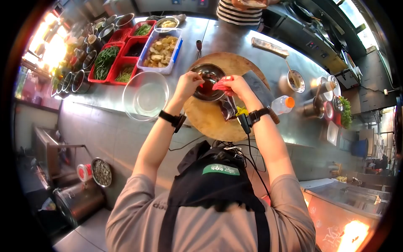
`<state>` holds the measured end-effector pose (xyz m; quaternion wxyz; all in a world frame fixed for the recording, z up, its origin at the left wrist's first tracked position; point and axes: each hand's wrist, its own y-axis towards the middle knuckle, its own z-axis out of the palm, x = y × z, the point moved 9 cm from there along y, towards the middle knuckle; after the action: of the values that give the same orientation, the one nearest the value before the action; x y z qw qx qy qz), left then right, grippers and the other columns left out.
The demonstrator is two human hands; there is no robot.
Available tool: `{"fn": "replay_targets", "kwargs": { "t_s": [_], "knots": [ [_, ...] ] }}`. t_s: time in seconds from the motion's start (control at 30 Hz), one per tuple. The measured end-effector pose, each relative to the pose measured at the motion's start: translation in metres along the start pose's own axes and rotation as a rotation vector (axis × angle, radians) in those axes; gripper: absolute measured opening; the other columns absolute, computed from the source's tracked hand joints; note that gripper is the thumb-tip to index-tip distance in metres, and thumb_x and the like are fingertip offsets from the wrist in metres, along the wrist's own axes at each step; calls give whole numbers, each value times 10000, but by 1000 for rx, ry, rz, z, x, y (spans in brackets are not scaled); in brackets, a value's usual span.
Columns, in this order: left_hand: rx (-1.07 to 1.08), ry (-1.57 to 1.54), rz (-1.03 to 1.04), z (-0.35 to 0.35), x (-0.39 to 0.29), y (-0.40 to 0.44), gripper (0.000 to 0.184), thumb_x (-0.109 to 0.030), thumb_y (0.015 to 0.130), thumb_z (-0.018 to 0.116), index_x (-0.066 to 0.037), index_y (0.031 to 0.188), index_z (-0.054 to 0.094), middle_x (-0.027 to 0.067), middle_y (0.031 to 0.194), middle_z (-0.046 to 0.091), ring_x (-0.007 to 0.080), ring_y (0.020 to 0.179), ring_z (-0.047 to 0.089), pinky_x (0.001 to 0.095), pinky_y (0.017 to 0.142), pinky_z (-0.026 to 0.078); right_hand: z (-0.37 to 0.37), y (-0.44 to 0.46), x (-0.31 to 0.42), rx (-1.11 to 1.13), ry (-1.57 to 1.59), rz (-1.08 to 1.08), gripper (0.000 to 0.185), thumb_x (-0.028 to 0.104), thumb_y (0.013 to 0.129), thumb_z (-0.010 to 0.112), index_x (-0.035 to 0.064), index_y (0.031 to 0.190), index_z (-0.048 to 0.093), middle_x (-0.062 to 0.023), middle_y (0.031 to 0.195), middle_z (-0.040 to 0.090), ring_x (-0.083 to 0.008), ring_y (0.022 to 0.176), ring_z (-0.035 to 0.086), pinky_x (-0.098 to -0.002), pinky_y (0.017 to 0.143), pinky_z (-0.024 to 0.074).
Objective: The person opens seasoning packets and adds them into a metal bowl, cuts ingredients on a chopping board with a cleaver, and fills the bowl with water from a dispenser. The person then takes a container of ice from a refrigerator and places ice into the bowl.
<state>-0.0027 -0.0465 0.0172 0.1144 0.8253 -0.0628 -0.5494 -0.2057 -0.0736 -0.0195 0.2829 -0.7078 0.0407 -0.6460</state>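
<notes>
A metal bowl (218,71) with dark reddish contents sits on the round wooden chopping board (199,122). Over its left rim, my left hand (190,85) is closed in a pinch, a tiny bit of red showing at the fingertips. My right hand (238,86) is closed on a bright red piece (220,86) above the bowl's right side; its exact kind is unclear. Below the right hand lies a dark, shiny packet (228,108) with a yellow part. A cleaver (257,88) rests on the board to the right, its handle toward me.
Left of the board stand a clear round bowl (146,95), a plastic tub of cut pale pieces (160,51) and red baskets of green vegetables (106,62). A bottle with an orange cap (283,104) is at the right. Across the counter stands a person in stripes (239,14).
</notes>
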Motion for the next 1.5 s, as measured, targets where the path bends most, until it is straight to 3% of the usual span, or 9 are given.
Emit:
{"fn": "replay_targets", "kwargs": {
  "t_s": [0.2, 0.3, 0.53, 0.63, 0.8, 0.9, 1.13, 1.3, 1.5],
  "knots": [
    [99, 9, -85, 30, 7, 8, 148, -39, 770, 622, -24, 907, 675, 162, 773, 667, 278, 743, 659, 364, 687, 505, 28, 26, 8, 71, -411, 94, 109, 88, 875, 575, 13, 900, 649, -69, 793, 676, -115, 551, 601, -234, 436, 457],
    [-2, 94, 135, 33, -10, 8, 182, -24, 759, 580, -60, 908, 678, 175, 886, 658, 361, 846, 625, 409, 740, 494, 20, 38, 4, -126, -442, 119, 99, 48, 858, 540, 31, 932, 604, -85, 756, 664, -133, 504, 582, -256, 403, 426],
    [123, 145, 216, 48, -38, -3, 146, -62, 775, 632, -3, 908, 614, 170, 904, 588, 362, 860, 570, 401, 746, 471, 21, 51, -2, -148, -173, 48, 151, 49, 841, 545, 68, 985, 504, -82, 638, 586, -144, 427, 498, -278, 354, 340],
    [155, 197, 258, 49, -41, -1, 188, -120, 796, 665, 0, 906, 570, 161, 899, 563, 355, 852, 567, 407, 741, 464, 21, 54, -9, -74, -121, 95, 43, 69, 840, 530, 51, 878, 542, -68, 605, 555, -130, 413, 466, -265, 347, 317],
    [263, 170, 216, 57, -38, 7, 180, -100, 749, 711, 2, 841, 595, 148, 827, 587, 322, 806, 591, 393, 723, 471, 18, 48, -14, -23, -125, 202, 189, 93, 831, 485, 30, 688, 591, -46, 559, 525, -113, 421, 452, -242, 369, 321],
    [341, 114, 92, 59, -30, 13, 159, -78, 723, 723, -6, 828, 629, 149, 811, 612, 304, 782, 601, 384, 721, 473, 13, 41, -9, -33, -175, 245, 187, 108, 827, 500, 30, 695, 607, -35, 562, 526, -108, 431, 452, -242, 387, 333],
    [257, 134, 187, 56, -30, 20, 115, -94, 781, 651, -30, 877, 644, 150, 852, 627, 323, 820, 605, 395, 734, 476, 10, 32, 1, -55, -225, 257, 226, 166, 859, 504, 48, 694, 604, -34, 574, 545, -110, 432, 439, -253, 404, 341],
    [126, 250, 193, 52, -22, 20, 133, -31, 820, 555, -21, 922, 641, 178, 886, 635, 359, 855, 591, 418, 760, 463, 16, 33, -5, -10, -161, 265, 319, 305, 956, 426, 73, 812, 591, -55, 599, 594, -118, 444, 459, -251, 405, 331],
    [214, 180, 174, 65, -10, 22, 111, -79, 826, 589, -27, 914, 632, 174, 911, 600, 378, 876, 585, 428, 749, 463, 16, 40, -11, 57, -120, 246, 319, 340, 973, 404, 92, 909, 594, -72, 739, 644, -127, 468, 494, -254, 420, 360]
  ]
}}
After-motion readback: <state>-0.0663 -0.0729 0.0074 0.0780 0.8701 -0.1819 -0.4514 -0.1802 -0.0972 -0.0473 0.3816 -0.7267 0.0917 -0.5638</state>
